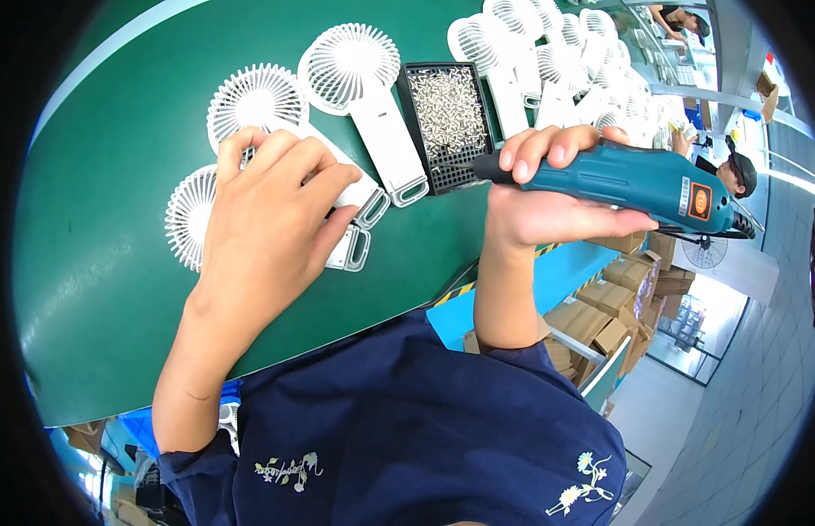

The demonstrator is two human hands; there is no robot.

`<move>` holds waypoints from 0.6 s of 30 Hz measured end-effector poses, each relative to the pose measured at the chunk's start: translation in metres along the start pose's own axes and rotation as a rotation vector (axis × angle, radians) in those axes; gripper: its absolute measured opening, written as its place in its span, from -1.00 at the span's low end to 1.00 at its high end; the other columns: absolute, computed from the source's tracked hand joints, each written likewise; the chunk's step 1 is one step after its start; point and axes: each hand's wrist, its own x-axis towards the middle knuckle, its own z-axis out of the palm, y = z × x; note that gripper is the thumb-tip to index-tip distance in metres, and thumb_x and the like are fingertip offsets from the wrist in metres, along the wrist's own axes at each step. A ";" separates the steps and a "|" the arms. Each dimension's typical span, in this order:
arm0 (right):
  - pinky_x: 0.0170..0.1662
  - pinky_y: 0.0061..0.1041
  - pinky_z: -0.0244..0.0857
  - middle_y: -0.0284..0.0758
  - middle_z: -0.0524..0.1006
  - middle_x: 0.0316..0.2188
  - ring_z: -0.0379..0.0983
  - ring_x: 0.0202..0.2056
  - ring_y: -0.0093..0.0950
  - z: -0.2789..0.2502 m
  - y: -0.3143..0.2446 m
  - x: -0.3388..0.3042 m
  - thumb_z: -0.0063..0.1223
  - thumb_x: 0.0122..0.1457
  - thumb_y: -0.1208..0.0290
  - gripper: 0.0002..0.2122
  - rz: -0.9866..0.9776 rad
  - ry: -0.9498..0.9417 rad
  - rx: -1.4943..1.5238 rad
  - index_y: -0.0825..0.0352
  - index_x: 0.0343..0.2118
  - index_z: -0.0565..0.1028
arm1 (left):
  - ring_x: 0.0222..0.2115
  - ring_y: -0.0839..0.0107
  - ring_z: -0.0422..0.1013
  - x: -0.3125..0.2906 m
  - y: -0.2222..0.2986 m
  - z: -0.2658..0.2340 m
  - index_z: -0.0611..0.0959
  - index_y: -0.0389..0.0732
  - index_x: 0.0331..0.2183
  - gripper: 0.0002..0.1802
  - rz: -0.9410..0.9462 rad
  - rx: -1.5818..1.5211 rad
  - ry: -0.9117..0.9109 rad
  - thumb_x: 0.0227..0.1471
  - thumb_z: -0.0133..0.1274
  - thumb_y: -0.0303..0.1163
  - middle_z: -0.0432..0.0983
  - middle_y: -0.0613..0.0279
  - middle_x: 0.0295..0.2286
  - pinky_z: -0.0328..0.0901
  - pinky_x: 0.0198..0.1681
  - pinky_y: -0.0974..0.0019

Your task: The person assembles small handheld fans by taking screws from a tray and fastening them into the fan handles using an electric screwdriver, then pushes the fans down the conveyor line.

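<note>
My right hand (556, 188) is wrapped around a teal electric screwdriver (627, 184), held nearly level. Its black nose and bit point left, over the near end of a black tray (447, 180) filled with small screws (444, 105). My left hand (272, 197) arches over the white handheld fans, its fingers bent and apart and its thumb separate. Beneath it lies the nearest fan (190, 215), partly covered. Another fan (254, 101) lies just beyond, and a third fan (350, 66) rests beside the tray. Whether my left fingertips touch a fan is hidden.
More white fans (561, 66) crowd the green table (101, 219) beyond the tray. Cardboard boxes (591, 311) stand below the table on the right. Co-workers (736, 171) are at the far right. A cable trails from the screwdriver's rear.
</note>
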 end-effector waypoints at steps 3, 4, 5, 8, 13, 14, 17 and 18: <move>-0.75 -0.42 0.23 -0.30 0.38 -0.60 0.26 -0.79 -0.43 0.001 -0.004 -0.001 -0.55 0.00 -0.62 -0.11 0.015 0.009 0.015 0.16 0.01 0.37 | -0.31 0.34 0.36 0.000 0.000 0.001 0.64 -0.11 -0.31 -0.71 0.010 0.007 -0.006 -0.20 0.29 -0.46 0.41 0.37 -0.42 0.11 0.02 0.13; -0.75 -0.42 0.22 -0.30 0.38 -0.60 0.26 -0.79 -0.44 0.003 -0.007 0.000 -0.52 0.01 -0.61 -0.11 -0.009 -0.014 -0.003 0.17 0.00 0.37 | -0.31 0.34 0.36 0.000 0.001 0.000 0.64 -0.11 -0.31 -0.71 0.009 0.007 -0.006 -0.20 0.29 -0.46 0.41 0.37 -0.42 0.11 0.02 0.13; -0.75 -0.42 0.22 -0.30 0.38 -0.60 0.26 -0.79 -0.44 0.006 -0.010 0.000 -0.50 0.02 -0.60 -0.12 -0.033 -0.036 -0.021 0.18 0.00 0.37 | -0.32 0.34 0.36 0.000 0.001 0.000 0.65 -0.11 -0.32 -0.71 0.016 0.015 0.003 -0.21 0.30 -0.47 0.41 0.37 -0.43 0.12 0.01 0.13; -0.75 -0.40 0.22 -0.33 0.38 -0.59 0.26 -0.79 -0.44 0.018 -0.020 -0.002 -0.44 0.05 -0.56 -0.15 -0.032 -0.011 0.073 0.22 0.01 0.37 | -0.34 0.33 0.36 0.002 0.003 0.003 0.65 -0.12 -0.33 -0.70 0.045 -0.032 0.046 -0.24 0.31 -0.48 0.41 0.36 -0.45 0.16 -0.04 0.15; -0.68 -0.37 0.25 -0.34 0.38 -0.53 0.28 -0.74 -0.42 0.043 -0.036 -0.015 -0.31 0.10 -0.49 -0.18 0.103 -0.119 0.149 0.20 0.14 0.28 | -0.42 0.33 0.32 -0.002 0.012 0.010 0.67 -0.14 -0.38 -0.66 0.067 -0.244 0.095 -0.35 0.38 -0.40 0.39 0.37 -0.51 0.18 -0.20 0.21; -0.66 -0.35 0.26 -0.33 0.38 -0.52 0.29 -0.73 -0.40 0.047 -0.037 -0.018 -0.29 0.10 -0.48 -0.19 0.121 -0.145 0.163 0.19 0.14 0.28 | -0.42 0.33 0.32 -0.004 0.011 0.013 0.67 -0.14 -0.38 -0.66 0.062 -0.238 0.088 -0.35 0.38 -0.40 0.39 0.37 -0.51 0.18 -0.20 0.21; -0.63 -0.47 0.27 -0.38 0.37 -0.48 0.28 -0.69 -0.53 0.050 -0.037 -0.017 -0.34 0.22 -0.36 -0.32 0.154 -0.302 0.091 0.26 0.03 0.28 | -0.48 0.36 0.30 -0.003 0.011 0.015 0.65 -0.14 -0.50 -0.76 0.124 -0.329 0.128 -0.34 0.38 -0.43 0.34 0.38 -0.58 0.17 -0.23 0.24; -0.63 -0.47 0.26 -0.38 0.37 -0.48 0.28 -0.69 -0.53 0.051 -0.036 -0.018 -0.33 0.22 -0.36 -0.31 0.178 -0.318 0.117 0.27 0.04 0.27 | -0.48 0.36 0.30 -0.004 0.010 0.015 0.65 -0.14 -0.50 -0.76 0.123 -0.326 0.127 -0.34 0.38 -0.43 0.34 0.38 -0.58 0.17 -0.23 0.24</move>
